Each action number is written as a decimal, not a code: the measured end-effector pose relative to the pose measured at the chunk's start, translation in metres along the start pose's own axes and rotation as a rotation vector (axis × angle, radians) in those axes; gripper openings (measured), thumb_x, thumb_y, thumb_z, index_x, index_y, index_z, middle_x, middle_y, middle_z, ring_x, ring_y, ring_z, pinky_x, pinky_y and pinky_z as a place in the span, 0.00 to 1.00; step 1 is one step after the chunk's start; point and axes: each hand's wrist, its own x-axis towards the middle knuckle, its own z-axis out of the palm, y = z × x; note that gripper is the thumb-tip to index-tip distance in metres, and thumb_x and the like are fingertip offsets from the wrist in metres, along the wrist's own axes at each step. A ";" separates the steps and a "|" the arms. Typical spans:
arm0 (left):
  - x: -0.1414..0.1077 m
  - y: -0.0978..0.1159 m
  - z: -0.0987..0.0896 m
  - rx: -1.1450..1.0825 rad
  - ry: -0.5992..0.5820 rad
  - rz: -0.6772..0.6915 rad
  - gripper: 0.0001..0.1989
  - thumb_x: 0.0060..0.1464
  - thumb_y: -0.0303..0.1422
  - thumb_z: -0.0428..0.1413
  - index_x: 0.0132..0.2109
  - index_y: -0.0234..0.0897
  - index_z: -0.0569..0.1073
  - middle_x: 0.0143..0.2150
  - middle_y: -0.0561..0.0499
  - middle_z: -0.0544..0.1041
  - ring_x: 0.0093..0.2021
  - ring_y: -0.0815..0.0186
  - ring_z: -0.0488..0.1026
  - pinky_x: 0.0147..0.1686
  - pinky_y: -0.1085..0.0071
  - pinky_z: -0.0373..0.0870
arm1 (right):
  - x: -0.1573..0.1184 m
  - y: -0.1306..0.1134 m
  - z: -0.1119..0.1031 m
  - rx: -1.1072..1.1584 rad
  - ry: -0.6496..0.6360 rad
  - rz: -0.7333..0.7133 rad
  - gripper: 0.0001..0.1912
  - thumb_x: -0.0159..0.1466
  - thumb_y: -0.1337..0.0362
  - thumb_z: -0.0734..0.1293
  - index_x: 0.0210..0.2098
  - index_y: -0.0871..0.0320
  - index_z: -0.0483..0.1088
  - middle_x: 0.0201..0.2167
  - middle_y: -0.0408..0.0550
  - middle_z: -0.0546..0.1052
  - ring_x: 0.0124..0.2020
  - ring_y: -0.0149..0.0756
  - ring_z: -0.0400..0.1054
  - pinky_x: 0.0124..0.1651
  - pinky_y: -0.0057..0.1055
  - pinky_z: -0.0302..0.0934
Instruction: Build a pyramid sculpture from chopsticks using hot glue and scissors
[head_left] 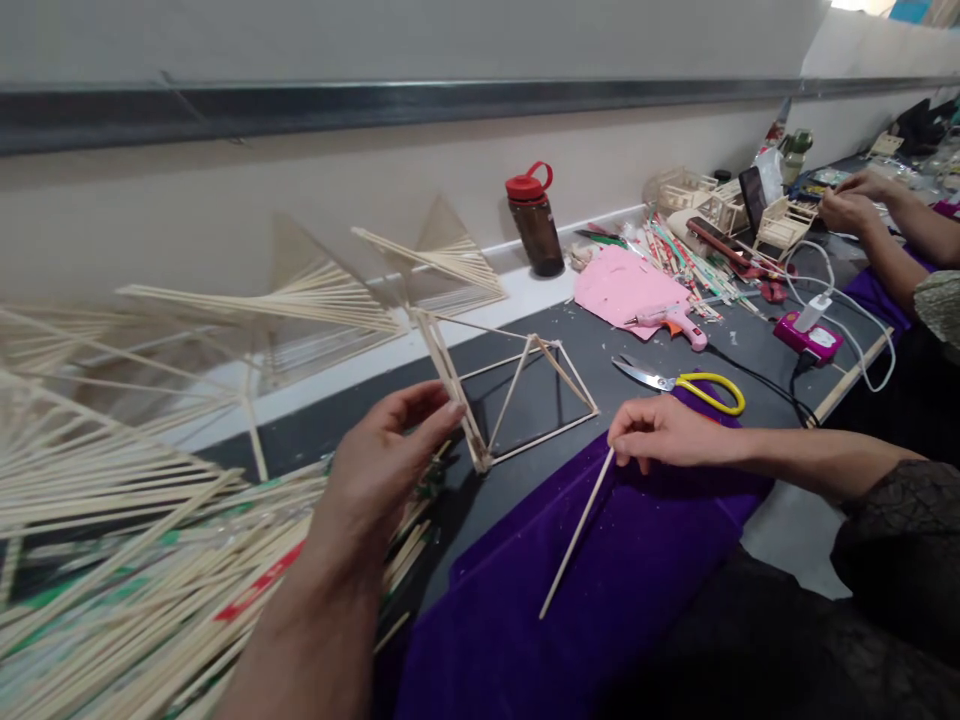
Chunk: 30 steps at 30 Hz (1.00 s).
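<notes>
Item, left hand: centre-left of the frame. I see the thumb and fingers curved with a gap between them, their tips at the bundled side of the wooden stick frame; whether they clamp it I cannot tell.

Item, right hand: right of centre, fingers drawn in, thumb and fingertips pinching the upper end of one loose stick. The stick slants down and left over the purple cloth, its lower end apart from the hand.

Item, stick frame: centre, on the dark table, slim sides joined at corners, well apart from the loose stick's lower end.

Item, scissors: yellow handles, blades parted, just above my right hand.

Item, glue gun: pink, upper right, partly on a pink sheet.

Item, bottle: red lid, upright near the wall.

Item, stick bundles: lower left. Fanned stick models: upper left.

Item, another person's hands: upper right.
</notes>
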 end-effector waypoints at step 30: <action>0.031 0.004 0.017 -0.360 -0.105 -0.169 0.32 0.23 0.42 0.74 0.39 0.35 0.75 0.35 0.52 0.77 0.37 0.66 0.74 0.33 0.72 0.70 | 0.040 0.038 -0.180 -0.412 0.509 0.321 0.09 0.54 0.61 0.70 0.24 0.61 0.70 0.15 0.41 0.70 0.17 0.25 0.60 0.18 0.24 0.46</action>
